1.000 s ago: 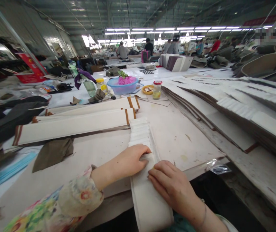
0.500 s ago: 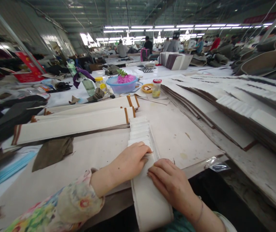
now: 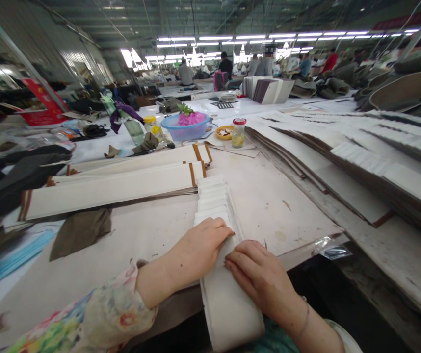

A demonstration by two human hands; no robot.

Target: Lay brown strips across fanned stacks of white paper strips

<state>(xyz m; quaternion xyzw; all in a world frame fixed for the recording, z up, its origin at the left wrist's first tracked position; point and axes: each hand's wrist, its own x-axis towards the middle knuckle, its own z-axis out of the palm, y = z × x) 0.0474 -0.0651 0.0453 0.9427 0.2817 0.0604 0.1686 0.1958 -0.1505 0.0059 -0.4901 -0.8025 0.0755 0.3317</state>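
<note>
A long off-white strip (image 3: 228,305) runs away from me over the table's front edge, its near end curving down. Its far part lies in a row of crosswise white folds (image 3: 212,193). My left hand (image 3: 205,245) is closed on the strip just below these folds, thumb and fingers pressed together at its surface. A little nearer, my right hand (image 3: 256,272) grips the right edge with curled fingers, its thumb hidden. The fingertips of both hands are close but apart.
Stacked off-white strips with brown end bands (image 3: 115,189) lie left, beside a dark olive scrap (image 3: 81,233). Layered white-topped panels (image 3: 328,171) fill the right. Behind stand a red-lidded jar (image 3: 238,132), yellow dish (image 3: 224,132) and blue basin (image 3: 184,128). People work far back.
My left hand has shifted very slightly to the right along the strip, its fingertips now nearer its right edge. My right hand and the strip look almost the same.
</note>
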